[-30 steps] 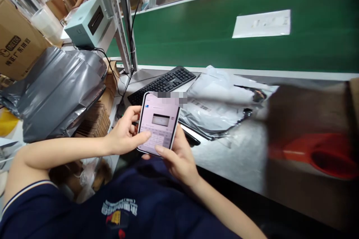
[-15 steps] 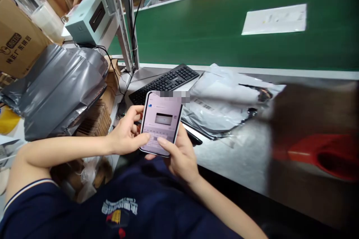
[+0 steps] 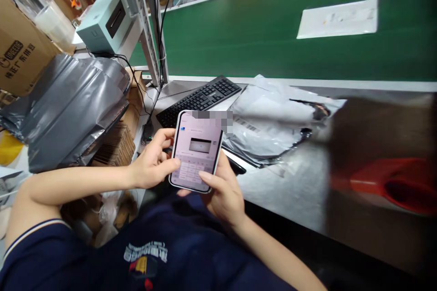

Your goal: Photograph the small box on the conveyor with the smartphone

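- One long green belt (image 3: 239, 50) runs behind the worktop, with a flat white packet (image 3: 337, 18) lying on it.
- The grey metal worktop (image 3: 293, 195) stretches to the right, its far end blurred.
- Grey plastic bags (image 3: 68, 104) lie heaped at the left, beside a big cardboard box (image 3: 17, 50).
- Clear-and-white plastic parcels (image 3: 269, 104) rest on the worktop, untouched by either hand.
- A black keyboard (image 3: 208, 95) sits just beside them, untouched too.
- Two bare hands share the grip: the right hand (image 3: 225, 191) is closed around the phone's right edge and lower corner; the left hand (image 3: 153, 161) is loosely curled at its left edge, thumb over the front.
- The phone (image 3: 196, 150) is tilted up before the person's chest, its screen lit with a picture above on-screen keys.
- Both thumbs are at those keys, so typing seems underway rather than finished; the text is too small to read, so how much remains cannot be told.
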